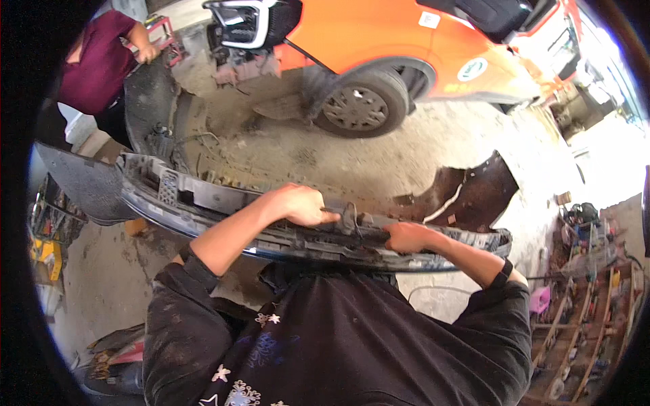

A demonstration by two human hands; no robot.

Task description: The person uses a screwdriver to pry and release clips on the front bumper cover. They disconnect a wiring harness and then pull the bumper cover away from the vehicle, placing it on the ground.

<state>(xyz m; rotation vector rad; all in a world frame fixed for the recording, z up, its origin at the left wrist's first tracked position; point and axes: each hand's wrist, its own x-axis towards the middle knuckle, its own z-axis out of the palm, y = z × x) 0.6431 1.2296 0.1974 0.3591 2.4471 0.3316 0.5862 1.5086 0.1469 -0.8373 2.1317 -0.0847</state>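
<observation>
Fingers [323, 215] of both hands grip curved, dusty plastic bumper [203, 203].

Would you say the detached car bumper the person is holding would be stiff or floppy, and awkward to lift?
The bumper is long and thin-walled, so it probably flexes and sags at its far ends. It spans well past the left hand and right hand, so it likely swings and feels unwieldy rather than heavy. Its dusty, ribbed inner face should give fair grip.

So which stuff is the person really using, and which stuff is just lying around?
In use:
- left hand
- right hand
- grey car bumper, gripped by both hands

Lying about:
- orange car
- dark wheel liner on the floor
- cluttered tool shelves
</observation>
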